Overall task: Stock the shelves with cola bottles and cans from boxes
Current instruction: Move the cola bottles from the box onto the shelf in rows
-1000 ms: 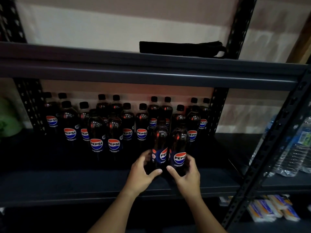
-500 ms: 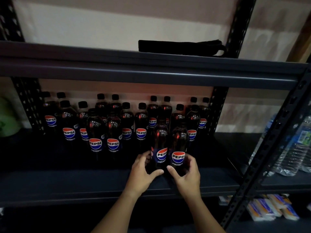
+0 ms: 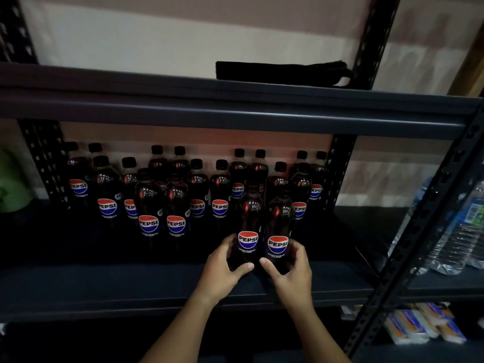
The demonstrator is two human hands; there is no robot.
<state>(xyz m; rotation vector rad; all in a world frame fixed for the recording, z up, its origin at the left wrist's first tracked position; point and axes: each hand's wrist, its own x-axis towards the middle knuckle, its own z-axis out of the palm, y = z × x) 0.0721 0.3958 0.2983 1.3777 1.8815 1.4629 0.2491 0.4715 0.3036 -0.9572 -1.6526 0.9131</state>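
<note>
Each hand point(image 3: 222, 268) grips one upright bottle point(image 3: 248, 231); caps up.

**Two front bottles, upright, side by side**

You've got two dark Pepsi bottles, the left bottle point(image 3: 248, 231) and right bottle point(image 3: 279, 237), touching, labels facing you, near the shelf point(image 3: 104, 284) front edge. Behind them, rows of matching capped bottles point(image 3: 162, 203) stand upright.

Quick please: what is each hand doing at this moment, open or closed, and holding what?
Left hand: closed around the left front cola bottle.
Right hand: closed around the right front cola bottle.
</note>
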